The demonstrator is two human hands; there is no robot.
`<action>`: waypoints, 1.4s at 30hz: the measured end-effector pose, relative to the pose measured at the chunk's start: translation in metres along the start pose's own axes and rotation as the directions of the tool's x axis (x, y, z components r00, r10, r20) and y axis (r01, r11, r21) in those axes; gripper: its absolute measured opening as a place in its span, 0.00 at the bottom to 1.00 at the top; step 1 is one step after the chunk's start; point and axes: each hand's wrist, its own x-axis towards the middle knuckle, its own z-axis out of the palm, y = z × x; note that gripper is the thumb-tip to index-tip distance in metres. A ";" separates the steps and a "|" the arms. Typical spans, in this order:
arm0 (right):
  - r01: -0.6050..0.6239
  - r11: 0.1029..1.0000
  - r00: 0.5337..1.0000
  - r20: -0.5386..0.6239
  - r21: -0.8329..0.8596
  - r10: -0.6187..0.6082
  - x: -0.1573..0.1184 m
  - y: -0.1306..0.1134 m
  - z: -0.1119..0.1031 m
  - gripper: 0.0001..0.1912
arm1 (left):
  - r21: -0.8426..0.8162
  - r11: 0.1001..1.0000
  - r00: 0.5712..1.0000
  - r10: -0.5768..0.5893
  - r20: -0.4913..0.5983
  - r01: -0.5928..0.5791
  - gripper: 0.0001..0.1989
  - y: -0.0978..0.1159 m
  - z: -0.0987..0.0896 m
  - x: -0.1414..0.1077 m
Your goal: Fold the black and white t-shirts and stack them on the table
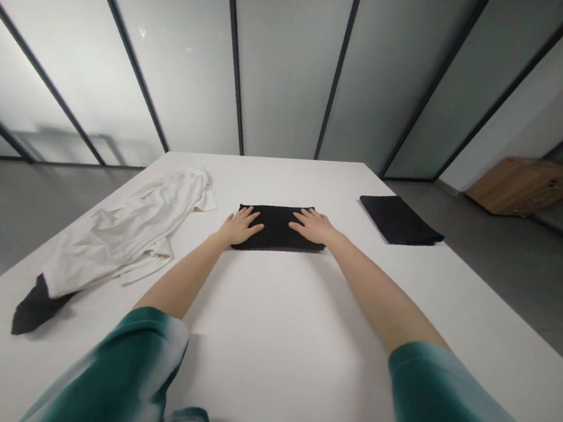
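A black folded cloth [277, 227], probably a garment, lies as a flat rectangle in the middle of the table. My left hand [241, 227] rests palm down on its left end, fingers spread. On its right end lies my right hand [313, 226], also flat with the fingers apart. Both hands touch the top of the cloth and grip nothing. The layers under my palms are hidden.
The white table [287, 346] carries a rumpled white garment [129, 228] on the left, with a black piece of fabric [40, 306] showing from under it. Another folded black cloth [398, 220] lies near the right edge. Beyond stand frosted glass panels [287, 64] and a wooden cabinet [525, 186].
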 end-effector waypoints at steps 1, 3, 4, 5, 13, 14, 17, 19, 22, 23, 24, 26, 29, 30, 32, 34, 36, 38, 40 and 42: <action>-0.022 1.000 1.000 0.002 0.022 0.022 -0.002 0.006 0.004 0.31 | -0.017 1.000 1.000 -0.018 -0.008 0.018 0.30 -0.006 0.004 -0.002; -0.011 0.996 0.999 -0.035 0.093 0.015 -0.005 0.017 0.010 0.31 | -0.048 0.999 0.999 -0.002 -0.049 0.000 0.31 -0.017 0.011 -0.004; 0.008 0.990 0.997 -0.075 0.138 0.002 -0.006 0.022 0.011 0.30 | -0.061 0.998 0.998 0.014 -0.066 -0.018 0.31 -0.021 0.013 -0.003; 0.028 0.982 0.992 -0.129 0.186 -0.004 -0.008 0.025 0.012 0.29 | -0.076 0.996 0.996 0.030 -0.081 -0.036 0.31 -0.025 0.014 -0.003; -0.088 0.868 0.804 -0.480 0.488 0.351 -0.026 0.035 0.002 0.18 | -0.220 0.973 0.943 -0.008 -0.332 -0.069 0.24 -0.032 0.012 -0.006; -0.117 0.846 0.792 -0.465 0.520 0.396 -0.027 0.035 0.001 0.17 | -0.241 0.969 0.934 -0.045 -0.354 -0.045 0.22 -0.033 0.011 -0.006; -0.162 0.801 0.767 -0.438 0.576 0.470 -0.028 0.036 -0.001 0.16 | -0.330 0.943 0.913 -0.173 -0.369 0.045 0.18 -0.035 0.009 -0.006; -0.175 0.794 0.759 -0.434 0.582 0.485 -0.028 0.035 -0.001 0.15 | -0.401 0.911 0.903 -0.249 -0.350 0.096 0.16 -0.035 0.008 -0.006; -0.199 0.804 0.776 -0.411 0.560 0.478 -0.028 0.031 -0.003 0.13 | -0.469 0.874 0.894 -0.305 -0.329 0.126 0.14 -0.035 0.007 -0.006; -0.209 0.809 0.785 -0.399 0.549 0.473 -0.029 0.030 -0.004 0.13 | -0.476 0.870 0.893 -0.309 -0.327 0.127 0.14 -0.034 0.007 -0.006; -0.220 0.815 0.793 -0.387 0.536 0.470 -0.030 0.029 -0.006 0.13 | -0.480 0.868 0.894 -0.309 -0.325 0.126 0.13 -0.033 0.006 -0.006; -0.242 0.824 0.804 -0.369 0.512 0.466 -0.031 0.026 -0.008 0.13 | -0.481 0.868 0.896 -0.305 -0.323 0.123 0.13 -0.032 0.004 -0.007; -0.262 0.833 0.811 -0.358 0.487 0.464 -0.032 0.022 -0.012 0.13 | -0.484 0.866 0.899 -0.303 -0.315 0.122 0.13 -0.029 0.001 -0.009; -0.268 0.835 0.812 -0.355 0.480 0.464 -0.033 0.021 -0.013 0.13 | -0.485 0.866 0.900 -0.303 -0.312 0.123 0.12 -0.029 0.001 -0.010; -0.285 0.835 0.815 -0.340 0.471 0.470 -0.034 0.020 -0.013 0.15 | -0.484 0.866 0.902 -0.304 -0.306 0.128 0.12 -0.028 -0.001 -0.011; -0.301 0.825 0.815 -0.320 0.478 0.483 -0.034 0.020 -0.014 0.18 | -0.482 0.866 0.902 -0.305 -0.306 0.129 0.12 -0.028 -0.001 -0.011; -0.311 0.810 0.815 -0.298 0.498 0.497 -0.035 0.020 -0.014 0.22 | -0.485 0.865 0.901 -0.305 -0.309 0.126 0.12 -0.029 0.000 -0.011; -0.322 0.809 0.817 -0.287 0.491 0.500 -0.036 0.020 -0.014 0.25 | -0.487 0.865 0.899 -0.303 -0.315 0.120 0.12 -0.029 0.001 -0.010; -0.348 0.831 0.827 -0.274 0.434 0.490 -0.036 0.017 -0.016 0.28 | -0.487 0.866 0.897 -0.303 -0.323 0.117 0.13 -0.031 0.002 -0.009; -0.391 0.853 0.839 -0.247 0.345 0.484 -0.036 0.013 -0.018 0.31 | -0.483 0.868 0.892 -0.303 -0.335 0.114 0.13 -0.032 0.004 -0.008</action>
